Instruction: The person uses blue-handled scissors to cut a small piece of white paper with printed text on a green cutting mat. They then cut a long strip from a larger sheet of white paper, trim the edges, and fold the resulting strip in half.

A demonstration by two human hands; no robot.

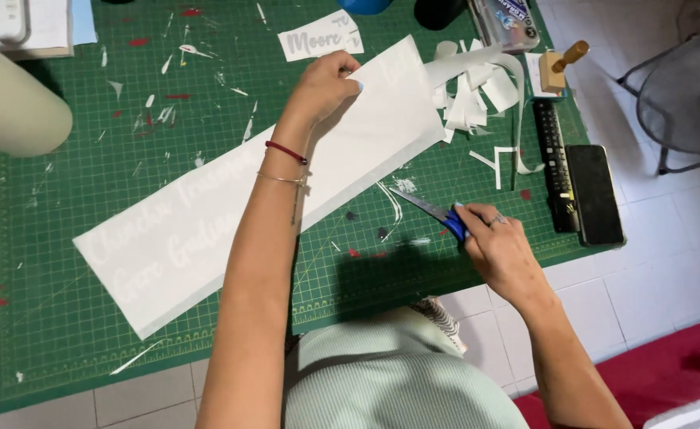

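Pinching long white lettered sheet (pixel 231 199)

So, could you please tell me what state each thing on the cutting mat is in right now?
Long white sheet: flat on the mat, far end pinched by the left hand.
Scissors: blades closed, lying on the mat, handle under the right hand.
Paper offcuts: loose pile.
Phone: screen dark.
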